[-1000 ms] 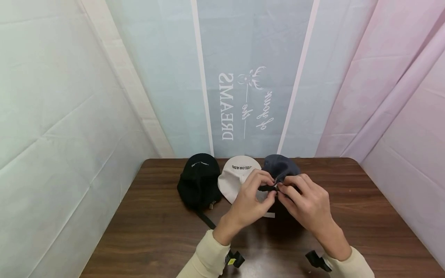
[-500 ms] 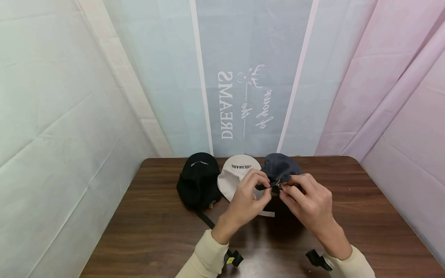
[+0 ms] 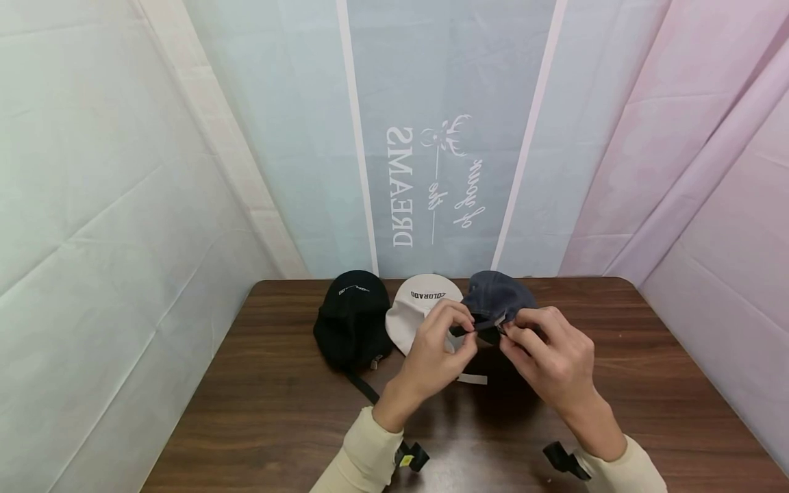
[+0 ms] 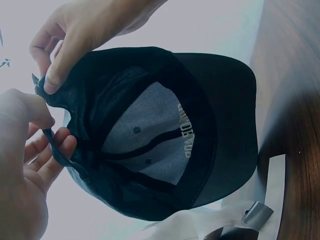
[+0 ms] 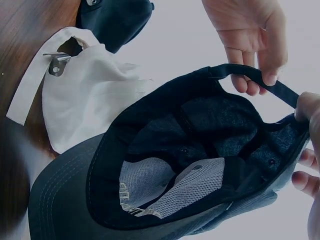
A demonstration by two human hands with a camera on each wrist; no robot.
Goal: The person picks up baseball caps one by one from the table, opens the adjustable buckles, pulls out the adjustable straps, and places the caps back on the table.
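Note:
A navy baseball cap (image 3: 499, 294) is held up with its underside and mesh lining facing the left wrist view. At its back opening, my left hand (image 3: 434, 352) pinches the dark adjusting strap (image 5: 252, 74) between thumb and fingers. My right hand (image 3: 551, 352) pinches the other side of that opening, where a small metal buckle (image 3: 501, 319) shows by the fingertips. The strap spans from one hand to the other in the right wrist view. The cap's brim (image 4: 227, 130) points down close to the table.
A white cap (image 3: 425, 291) lettered COLORADO lies left of the navy one, its loose strap (image 3: 473, 378) on the wooden table (image 3: 259, 411). Farther left is a black cap (image 3: 351, 322) with its strap trailing toward me. Fabric curtains (image 3: 320, 171) enclose the table's back and sides.
My hands have drawn slightly apart, the right one moving a little to the right. The navy cap's back opening and buckle have come into clearer view. The other caps stay put.

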